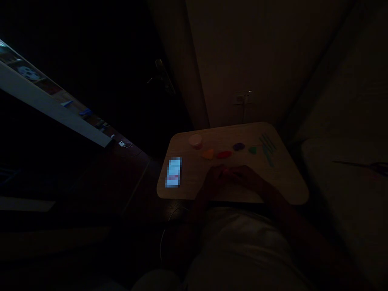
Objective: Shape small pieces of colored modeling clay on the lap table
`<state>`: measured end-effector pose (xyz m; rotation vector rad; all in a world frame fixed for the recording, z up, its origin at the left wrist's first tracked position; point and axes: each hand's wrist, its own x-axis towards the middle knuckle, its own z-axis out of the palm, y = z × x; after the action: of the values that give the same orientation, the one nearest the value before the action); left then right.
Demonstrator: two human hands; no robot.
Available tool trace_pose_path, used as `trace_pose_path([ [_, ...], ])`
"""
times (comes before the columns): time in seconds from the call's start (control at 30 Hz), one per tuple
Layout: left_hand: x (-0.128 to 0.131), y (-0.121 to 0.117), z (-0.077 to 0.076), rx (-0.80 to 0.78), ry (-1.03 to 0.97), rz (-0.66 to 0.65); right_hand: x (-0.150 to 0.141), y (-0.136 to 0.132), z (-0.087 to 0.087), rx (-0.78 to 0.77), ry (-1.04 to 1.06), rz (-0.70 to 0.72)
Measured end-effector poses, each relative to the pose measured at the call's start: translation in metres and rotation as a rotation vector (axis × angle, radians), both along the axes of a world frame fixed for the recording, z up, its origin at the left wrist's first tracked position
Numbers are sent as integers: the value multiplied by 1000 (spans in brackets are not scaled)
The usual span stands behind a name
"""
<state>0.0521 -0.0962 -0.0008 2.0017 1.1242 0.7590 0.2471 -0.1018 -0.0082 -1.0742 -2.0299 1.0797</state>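
Note:
The picture is very dark. My left hand [214,177] and my right hand [245,175] meet above the near half of a small wooden table [194,193]. Their fingers are curled around a small reddish lump [226,172] that looks like modelling clay, and most of it is hidden. Just beyond my hands lie a red oval piece [224,154] and an orange triangular piece [208,154]. Farther right are a purple lump [239,146] and a green lump [252,150]. A round pale pink tub [195,141] stands at the far left.
A lit phone [173,172] lies at the table's left. Several thin green sticks [268,143] and a teal flat tool [268,156] lie at the right. Behind are a wall socket [243,97] with a plug and a door handle [163,74]. Scissors [377,166] rest on a pale surface at right.

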Motion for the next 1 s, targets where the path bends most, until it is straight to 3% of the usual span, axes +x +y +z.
trace_pose_path([
  [0.27,-4,5,-4,-31,-58,-76,2,1,-10,27,12,0],
  [0.5,1,2,-1,-101,-219,81,-1,2,-7,45,34,-70],
  [0.73,-5,-1,-14,-164,-278,320,-1,1,0,42,69,-181],
  [1.0,1,-1,4,-100,-211,34,-1,3,-4,47,118,-193],
])
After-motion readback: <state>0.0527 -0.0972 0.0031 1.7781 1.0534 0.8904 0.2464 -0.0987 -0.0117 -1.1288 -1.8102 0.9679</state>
